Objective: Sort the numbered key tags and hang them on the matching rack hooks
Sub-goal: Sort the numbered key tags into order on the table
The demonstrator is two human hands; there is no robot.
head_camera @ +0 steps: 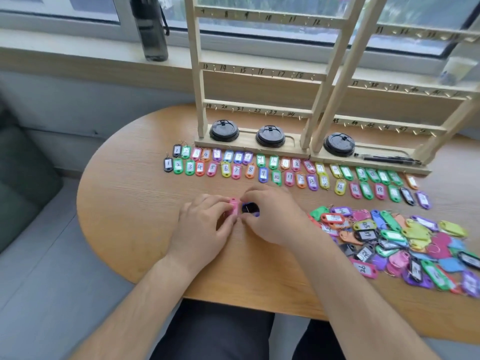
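Note:
At the table's middle my left hand (205, 224) pinches a pink key tag (234, 205), and my right hand (270, 216) holds a dark purple tag (250, 208) right beside it. Two rows of numbered tags (262, 168) lie in order in front of the racks. An unsorted heap of coloured tags (405, 242) is at the right. Two wooden racks stand behind, the left rack (259, 68) with hooks numbered up to 24, the right rack (405, 89) with higher numbers. No tags hang on the visible hooks.
Three black round lids (224, 130) sit on the rack bases, with black pens (389, 159) on the right base. A dark bottle (149, 27) stands on the windowsill. The wooden table (124, 203) has a rounded left end. A green cushion (18, 178) lies left.

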